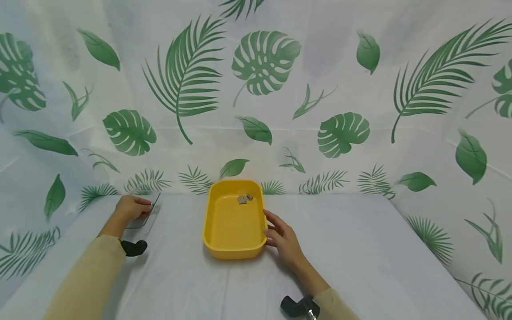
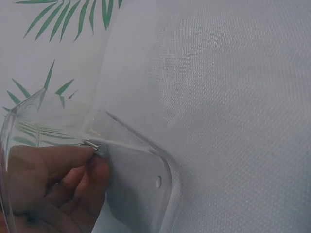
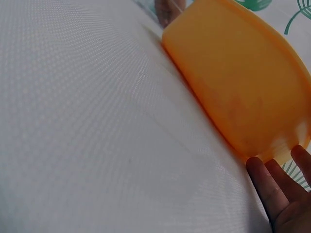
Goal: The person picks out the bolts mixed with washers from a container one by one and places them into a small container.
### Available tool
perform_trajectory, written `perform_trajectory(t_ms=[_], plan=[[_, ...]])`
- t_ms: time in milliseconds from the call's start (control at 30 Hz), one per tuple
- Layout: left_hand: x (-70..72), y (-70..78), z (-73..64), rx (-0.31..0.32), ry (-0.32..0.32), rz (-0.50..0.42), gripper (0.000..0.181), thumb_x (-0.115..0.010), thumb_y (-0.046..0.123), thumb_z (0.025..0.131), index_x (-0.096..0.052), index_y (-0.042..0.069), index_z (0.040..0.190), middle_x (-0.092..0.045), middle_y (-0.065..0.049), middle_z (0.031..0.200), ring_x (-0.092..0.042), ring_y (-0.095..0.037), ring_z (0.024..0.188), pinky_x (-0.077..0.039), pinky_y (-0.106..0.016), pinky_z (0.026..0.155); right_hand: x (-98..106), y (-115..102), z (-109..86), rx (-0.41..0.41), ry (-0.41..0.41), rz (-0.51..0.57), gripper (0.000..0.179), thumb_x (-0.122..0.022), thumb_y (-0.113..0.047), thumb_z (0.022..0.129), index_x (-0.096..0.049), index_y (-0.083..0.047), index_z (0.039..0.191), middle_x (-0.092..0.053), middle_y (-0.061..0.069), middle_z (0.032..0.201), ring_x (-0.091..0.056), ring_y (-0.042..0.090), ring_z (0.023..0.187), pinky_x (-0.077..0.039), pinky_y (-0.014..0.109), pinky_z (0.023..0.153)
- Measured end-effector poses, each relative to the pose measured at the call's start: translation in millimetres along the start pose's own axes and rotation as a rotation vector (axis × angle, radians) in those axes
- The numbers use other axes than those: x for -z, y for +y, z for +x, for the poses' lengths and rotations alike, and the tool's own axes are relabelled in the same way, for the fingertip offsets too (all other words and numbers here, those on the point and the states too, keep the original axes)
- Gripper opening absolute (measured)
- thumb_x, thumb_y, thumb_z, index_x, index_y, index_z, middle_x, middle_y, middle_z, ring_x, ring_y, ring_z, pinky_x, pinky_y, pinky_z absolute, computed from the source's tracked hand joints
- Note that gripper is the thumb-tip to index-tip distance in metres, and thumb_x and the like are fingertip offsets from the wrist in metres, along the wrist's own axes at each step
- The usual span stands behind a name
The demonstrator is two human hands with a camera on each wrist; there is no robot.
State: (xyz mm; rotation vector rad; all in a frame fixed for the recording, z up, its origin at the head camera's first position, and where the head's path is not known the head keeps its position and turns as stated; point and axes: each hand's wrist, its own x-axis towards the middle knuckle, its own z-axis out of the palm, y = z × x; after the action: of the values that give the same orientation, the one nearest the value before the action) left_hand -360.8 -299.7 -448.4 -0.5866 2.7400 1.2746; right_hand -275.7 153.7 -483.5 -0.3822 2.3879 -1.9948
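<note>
- Fingers (image 2: 70,158) of the left hand (image 1: 130,209) pinch a small metal piece (image 2: 99,147) within a clear container (image 2: 146,177), on the counter's (image 1: 352,249) left side.
- The yellow tray (image 1: 234,226) sits mid-counter, right of the container.
- Two small greyish pieces (image 1: 242,200) lie close together in its far right part.
- The right hand's (image 1: 286,242) fingers are extended, touching the tray's right outer wall.

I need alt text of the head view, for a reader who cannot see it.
A person's right hand touches the right side of a yellow tray with small greyish pieces near its far end, while, farther left, the left hand pinches a shiny piece at a clear container. Behind the white surface hangs a green-leaf backdrop.
</note>
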Motion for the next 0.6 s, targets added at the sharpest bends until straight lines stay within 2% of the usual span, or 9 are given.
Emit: perform_trajectory(t_ms=[333, 467, 600], plan=[[2.8, 1.3, -5.2, 0.004, 0.015, 0.0, 0.028, -0.069, 0.004, 0.092, -0.07, -0.01, 0.116, -0.075, -0.009, 0.083, -0.064, -0.008, 0.064, -0.053, -0.022, 0.058, -2, -1, 0.7, 0.001, 0.001, 0.014, 0.053, -0.054, -0.012, 0.1, -0.047, -0.018, 0.152, -0.045, 0.011, 0.158, -0.056, 0.038, 0.134, -0.062, 0.028, 0.085], [3.8, 1.4, -6.9, -0.019, 0.01, -0.004, 0.029, -0.068, 0.005, 0.093, -0.069, -0.011, 0.116, -0.075, -0.007, 0.081, -0.065, -0.006, 0.063, -0.054, -0.023, 0.06, -1, 0, 0.5, -0.005, 0.003, 0.018, 0.053, -0.054, -0.012, 0.1, -0.047, -0.019, 0.152, -0.045, 0.01, 0.159, -0.056, 0.037, 0.134, -0.062, 0.028, 0.085], [7.1, 5.0, -12.3, -0.077, 0.009, -0.017, 0.034, -0.067, 0.009, 0.094, -0.067, -0.012, 0.12, -0.076, -0.007, 0.083, -0.065, -0.004, 0.065, -0.056, -0.024, 0.063, 0, 1, 0.4, -0.002, 0.001, 0.021, 0.053, -0.054, -0.012, 0.1, -0.046, -0.018, 0.152, -0.045, 0.01, 0.159, -0.056, 0.038, 0.134, -0.062, 0.028, 0.085]])
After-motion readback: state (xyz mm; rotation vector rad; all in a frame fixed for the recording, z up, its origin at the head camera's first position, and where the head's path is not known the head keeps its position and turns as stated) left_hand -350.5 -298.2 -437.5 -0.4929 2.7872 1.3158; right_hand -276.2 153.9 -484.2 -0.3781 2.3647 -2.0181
